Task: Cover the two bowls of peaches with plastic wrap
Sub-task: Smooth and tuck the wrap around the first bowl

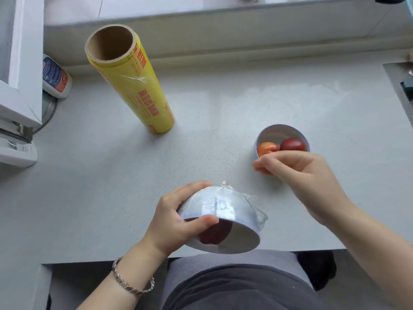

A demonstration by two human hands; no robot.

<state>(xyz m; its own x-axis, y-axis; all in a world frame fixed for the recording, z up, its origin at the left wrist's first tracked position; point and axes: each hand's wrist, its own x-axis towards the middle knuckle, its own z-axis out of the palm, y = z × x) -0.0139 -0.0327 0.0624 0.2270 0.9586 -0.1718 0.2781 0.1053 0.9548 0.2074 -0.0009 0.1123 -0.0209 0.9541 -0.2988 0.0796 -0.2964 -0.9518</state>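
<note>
My left hand (173, 222) grips a white bowl (232, 211) near the counter's front edge, tilted toward me so its mouth faces my body. Plastic wrap clings over its outside and bunches at the top and right side. A dark red peach (214, 234) shows inside it. My right hand (299, 173) hovers to the right with fingers loosely curled, in front of a second white bowl (281, 133) that stands upright and uncovered. That bowl holds an orange peach (267, 148) and a dark red peach (292, 144). Whether the right fingers pinch anything is unclear.
A tall yellow roll of plastic wrap (131, 83) stands upright at the back left of the grey counter (201, 142). A white bottle (55, 77) lies by the left wall. A raised ledge (223, 21) runs along the back. A sink edge (400, 86) is at the right.
</note>
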